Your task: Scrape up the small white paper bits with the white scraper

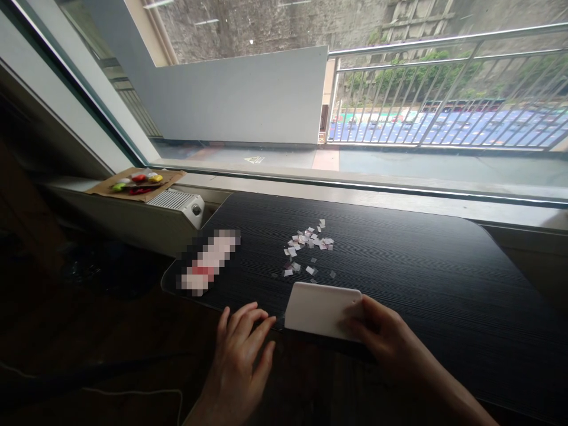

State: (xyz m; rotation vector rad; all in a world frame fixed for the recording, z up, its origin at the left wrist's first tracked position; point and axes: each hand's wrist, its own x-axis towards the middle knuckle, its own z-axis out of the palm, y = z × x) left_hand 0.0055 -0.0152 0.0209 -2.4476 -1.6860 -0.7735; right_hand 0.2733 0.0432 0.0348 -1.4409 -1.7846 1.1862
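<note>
My right hand (379,328) grips the right end of a white, flat, rectangular piece with rounded corners (322,309), held at the near edge of the black table (390,254). What kind of thing it is I cannot make out. My left hand (244,349) is open at the same edge, fingers spread and slightly bent. Its index fingertip is near the left side of the white piece, by a small, faint clear scrap (279,319). Beyond the white piece lies a loose scatter of small white and clear square scraps (306,239), some with pinkish marks.
A pixelated pink and red item (208,263) lies at the table's left end. On the sill, brown paper (102,188) bears several colourful small items (139,178), beside a white radiator (177,201). A window runs behind the table. A white cable (133,392) hangs at lower left.
</note>
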